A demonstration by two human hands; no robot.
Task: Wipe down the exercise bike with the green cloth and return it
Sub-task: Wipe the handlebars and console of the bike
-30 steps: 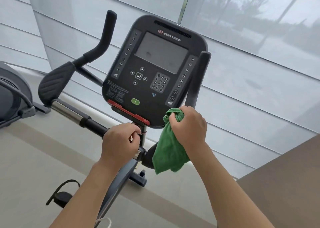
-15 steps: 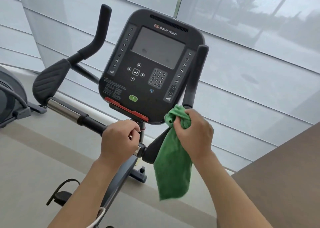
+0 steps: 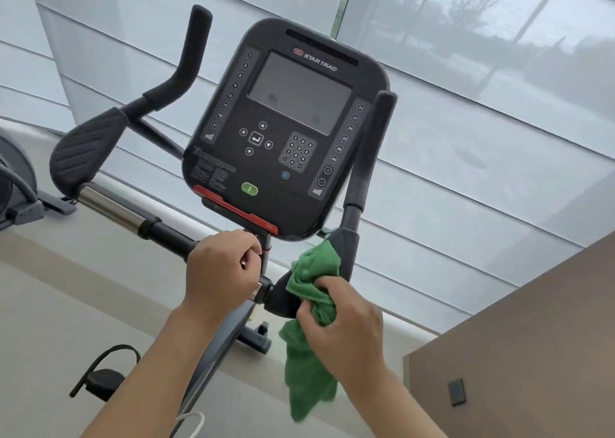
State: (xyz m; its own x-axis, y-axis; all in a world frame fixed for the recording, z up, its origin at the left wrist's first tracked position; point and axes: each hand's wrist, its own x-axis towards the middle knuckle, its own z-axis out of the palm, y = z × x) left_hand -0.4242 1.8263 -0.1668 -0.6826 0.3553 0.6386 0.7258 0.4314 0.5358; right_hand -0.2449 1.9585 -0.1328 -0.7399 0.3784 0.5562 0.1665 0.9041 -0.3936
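Note:
The exercise bike's black console (image 3: 286,128) with a grey screen faces me at centre. My left hand (image 3: 221,269) grips the left handlebar (image 3: 166,231) just below the console. My right hand (image 3: 346,321) holds the bunched green cloth (image 3: 314,281) and presses it against the black elbow pad of the right handlebar (image 3: 346,248). A loose tail of the cloth hangs down below my hand. The right upright grip (image 3: 369,158) rises beside the console.
Another machine (image 3: 15,184) stands at the far left. A pedal with strap (image 3: 103,379) sits low on the left. A brown counter or wall (image 3: 519,347) fills the lower right. Shaded windows run behind the bike; pale floor lies below.
My right hand has moved the cloth down from the base of the right upright grip onto the elbow pad. The left hand has kept its grip on the bar.

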